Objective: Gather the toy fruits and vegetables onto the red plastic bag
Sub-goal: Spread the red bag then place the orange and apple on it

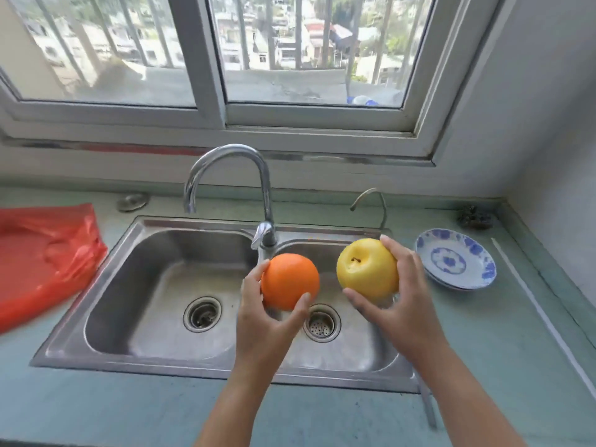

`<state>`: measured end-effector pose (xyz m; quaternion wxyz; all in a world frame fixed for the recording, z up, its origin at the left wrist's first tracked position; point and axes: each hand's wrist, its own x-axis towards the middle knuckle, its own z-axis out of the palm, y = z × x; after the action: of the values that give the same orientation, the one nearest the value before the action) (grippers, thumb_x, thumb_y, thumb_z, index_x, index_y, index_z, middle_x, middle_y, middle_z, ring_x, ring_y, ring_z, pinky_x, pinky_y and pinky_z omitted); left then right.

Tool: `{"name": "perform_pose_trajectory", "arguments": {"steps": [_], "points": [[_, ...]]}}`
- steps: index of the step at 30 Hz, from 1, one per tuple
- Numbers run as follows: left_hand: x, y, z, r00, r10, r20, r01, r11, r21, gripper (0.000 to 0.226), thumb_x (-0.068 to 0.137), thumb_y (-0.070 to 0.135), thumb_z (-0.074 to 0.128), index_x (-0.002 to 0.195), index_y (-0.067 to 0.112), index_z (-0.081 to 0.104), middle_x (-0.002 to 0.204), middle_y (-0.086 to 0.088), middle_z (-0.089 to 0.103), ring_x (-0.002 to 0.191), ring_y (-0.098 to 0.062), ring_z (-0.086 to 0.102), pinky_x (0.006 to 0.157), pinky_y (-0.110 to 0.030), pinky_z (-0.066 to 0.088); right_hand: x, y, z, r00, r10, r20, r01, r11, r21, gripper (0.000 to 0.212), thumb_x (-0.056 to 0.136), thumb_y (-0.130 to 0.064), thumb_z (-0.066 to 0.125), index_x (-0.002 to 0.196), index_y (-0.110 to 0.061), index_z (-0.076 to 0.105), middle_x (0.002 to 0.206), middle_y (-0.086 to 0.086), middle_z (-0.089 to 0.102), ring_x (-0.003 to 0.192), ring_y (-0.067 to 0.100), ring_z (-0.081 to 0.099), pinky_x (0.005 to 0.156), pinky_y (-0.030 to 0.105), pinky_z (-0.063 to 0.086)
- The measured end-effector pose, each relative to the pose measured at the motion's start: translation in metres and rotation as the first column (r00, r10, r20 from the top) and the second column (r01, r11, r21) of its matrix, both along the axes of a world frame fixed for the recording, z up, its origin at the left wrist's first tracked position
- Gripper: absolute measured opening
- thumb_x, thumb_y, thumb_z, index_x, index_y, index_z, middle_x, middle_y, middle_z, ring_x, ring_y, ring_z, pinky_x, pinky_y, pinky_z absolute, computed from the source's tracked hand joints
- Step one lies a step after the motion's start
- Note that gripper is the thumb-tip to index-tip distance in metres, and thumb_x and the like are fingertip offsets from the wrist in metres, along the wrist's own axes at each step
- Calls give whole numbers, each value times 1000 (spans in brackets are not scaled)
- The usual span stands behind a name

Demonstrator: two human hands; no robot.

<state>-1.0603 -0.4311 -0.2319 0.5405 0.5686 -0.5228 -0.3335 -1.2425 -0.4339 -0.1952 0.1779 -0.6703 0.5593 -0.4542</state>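
Steel double sink [129, 285]: a drain strainer in each basin. Blue-and-white dish [456, 261] sits on the counter right of the sink. Red plastic bag [42, 256] lies flat on the counter at left, well apart from both hands.

Left hand [264, 321] grips the toy orange [290, 282] above the sink, thumb across its near side. Right hand [403, 298] grips the yellow toy fruit [366, 269] just beside it, thumb beneath, fingers curled round its right side.

Brushed steel sink [154, 240]; glossy chrome tap [264, 188]; crinkled shiny red plastic bag [42, 253]; glazed bowl [458, 262].
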Motion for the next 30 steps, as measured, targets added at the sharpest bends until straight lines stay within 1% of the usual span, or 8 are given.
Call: {"name": "perform_pose_trajectory", "arguments": {"steps": [3, 6, 10, 16, 19, 23, 27, 30], "points": [[38, 32, 0, 998, 61, -17, -60, 998, 23, 63, 57, 49, 73, 109, 53, 38, 117, 22, 44, 105, -9, 54, 76, -14, 48, 41, 23, -2, 998, 56, 7, -56, 998, 24, 83, 61, -46, 77, 129, -30, 33, 122, 0, 38, 98, -6, 37, 78, -6, 29], [79, 69, -5, 993, 115, 2, -115, 992, 43, 64, 55, 58, 68, 110, 52, 38, 118, 23, 44, 105, -12, 55, 82, -26, 50, 84, 46, -6, 992, 130, -1, -130, 991, 29, 82, 61, -43, 78, 128, -29, 32, 121, -1, 37, 94, -10, 39, 77, -4, 31], [136, 118, -12, 974, 226, -9, -225, 973, 62, 64, 54, 59, 70, 110, 50, 40, 121, 13, 48, 104, -10, 55, 80, -21, 47, 147, 75, -11, 973, 232, 20, -233, 971, 54, 82, 60, -45, 76, 127, -30, 33, 121, -3, 37, 94, -10, 40, 78, -2, 33], [227, 183, -18, 890, 454, -51, -451, 890, 65, 63, 52, 58, 69, 109, 45, 45, 117, 7, 54, 101, -16, 58, 83, -35, 51, 243, 104, -24, 896, 445, 18, -444, 892, 81, 81, 60, -39, 75, 128, -28, 34, 120, -3, 42, 109, -14, 37, 88, 0, 27], [265, 207, -16, 839, 541, -57, -539, 841, 57, 63, 53, 58, 69, 110, 45, 45, 118, 11, 54, 102, -11, 58, 85, -35, 51, 288, 110, -22, 847, 530, 39, -531, 844, 70, 78, 59, -38, 74, 127, -32, 35, 118, -13, 41, 109, -14, 37, 87, 0, 28], [303, 221, -18, 772, 627, -106, -625, 778, 56, 59, 53, 57, 69, 107, 47, 45, 113, 20, 53, 97, -3, 59, 82, -30, 51, 336, 111, -24, 786, 618, 20, -617, 783, 78, 78, 59, -38, 74, 125, -41, 33, 120, -23, 37, 108, -3, 40, 87, 0, 27], [336, 214, -30, 724, 676, -133, -671, 736, 87, 61, 53, 60, 69, 108, 47, 45, 112, 20, 53, 98, -7, 60, 81, -34, 52, 375, 93, -35, 763, 646, -1, -641, 757, 128, 79, 59, -37, 77, 125, -35, 35, 116, -9, 43, 103, -4, 41, 84, -1, 28], [365, 200, -38, 713, 691, -118, -684, 723, 102, 61, 53, 59, 69, 108, 47, 44, 113, 18, 54, 96, -4, 60, 80, -28, 51, 411, 72, -45, 748, 662, 31, -658, 736, 161, 80, 62, -26, 83, 121, -42, 32, 114, -15, 42, 102, -11, 42, 81, -1, 31]]}}
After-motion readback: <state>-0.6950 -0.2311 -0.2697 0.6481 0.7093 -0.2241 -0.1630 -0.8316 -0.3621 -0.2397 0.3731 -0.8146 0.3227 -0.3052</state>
